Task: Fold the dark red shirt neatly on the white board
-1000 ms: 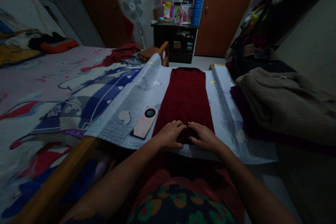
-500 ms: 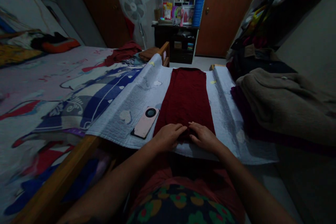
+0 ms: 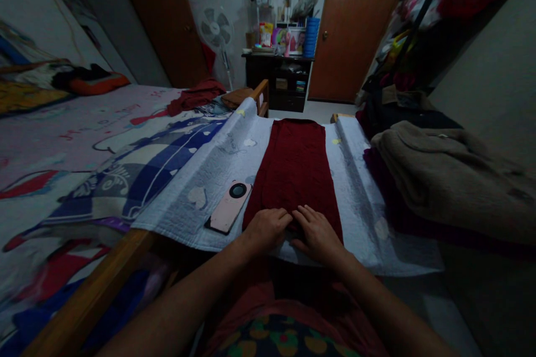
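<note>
A dark red garment (image 3: 295,167), folded into a long strip, lies flat on a light blue quilted cover (image 3: 355,189). My left hand (image 3: 268,228) is at its near end, with bent fingers closed on the cloth and the thumb hidden. Close beside it, my right hand (image 3: 316,234) rests on the same end, its fingers stretched over the cloth and its thumb apart. The fingertips of both hands almost meet. A pink phone (image 3: 226,215) with a round black camera ring lies left of the garment, back side up.
On the left is a bed with a patterned sheet (image 3: 100,117) and a wooden rail (image 3: 96,290). A brown fleece garment (image 3: 444,173) tops a clothes pile at right. Further back stand a fan (image 3: 216,28), a dark cabinet (image 3: 278,86) and a wooden door (image 3: 352,28).
The camera view has tilted up slightly, so everything sits lower in the picture. Both hands remain at the garment's near end, the right one a little closer to the left.
</note>
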Available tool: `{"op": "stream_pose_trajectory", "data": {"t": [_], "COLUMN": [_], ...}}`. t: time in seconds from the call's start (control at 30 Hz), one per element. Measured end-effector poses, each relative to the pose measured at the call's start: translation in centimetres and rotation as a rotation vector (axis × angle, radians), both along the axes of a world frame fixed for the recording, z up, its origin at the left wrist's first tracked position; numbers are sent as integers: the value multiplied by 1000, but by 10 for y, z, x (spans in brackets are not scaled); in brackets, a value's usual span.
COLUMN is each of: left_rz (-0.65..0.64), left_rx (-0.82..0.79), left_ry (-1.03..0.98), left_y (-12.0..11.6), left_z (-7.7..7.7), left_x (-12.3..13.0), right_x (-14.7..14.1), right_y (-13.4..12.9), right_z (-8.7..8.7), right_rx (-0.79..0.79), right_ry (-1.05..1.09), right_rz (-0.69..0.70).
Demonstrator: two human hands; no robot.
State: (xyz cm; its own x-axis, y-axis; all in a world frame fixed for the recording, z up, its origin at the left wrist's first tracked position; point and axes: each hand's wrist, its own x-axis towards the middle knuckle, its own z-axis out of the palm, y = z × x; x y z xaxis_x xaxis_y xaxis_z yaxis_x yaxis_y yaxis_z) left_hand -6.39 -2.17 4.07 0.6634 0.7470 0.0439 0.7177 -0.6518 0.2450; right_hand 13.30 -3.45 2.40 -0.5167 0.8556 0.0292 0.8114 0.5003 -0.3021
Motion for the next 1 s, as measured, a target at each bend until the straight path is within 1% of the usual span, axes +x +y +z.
{"op": "stream_pose_trajectory", "data": {"t": [0.17,0.33,0.43,0.5,0.6,0.63,0.67,0.73,0.8,0.9,1.0], "left_rz": [11,49,37,-13,-123,-134,-121,-69,-77,-178,-243], "left_rx": [-55,-104,-199,-329,-561,-595,-585,-501,-449,-356,-282], "left_ry": [26,-1,-43,-89,-211,-251,-276,-260,-244,-221,-177], "left_y": [10,13,20,30,57,68,80,105,127,155,174], "left_z": [18,24,31,39,51,53,54,50,41,22,5], "left_x": [0,2,-2,-8,-19,-22,-23,-22,-14,6,27], "right_x": [-7,-10,-10,-9,-7,-7,-6,-4,-3,0,3], "right_y": [4,9,14,17,21,23,24,26,30,34,38], "right_z": [10,19,23,27,33,36,37,40,42,44,53], "right_rx": [30,25,10,-10,-32,-35,-39,-53,-73,-99,-119], "right_ry": [25,-8,-38,-60,-81,-85,-89,-95,-94,-80,-61], "right_rz": [-53,-34,-3,16,14,12,13,22,36,52,62]}}
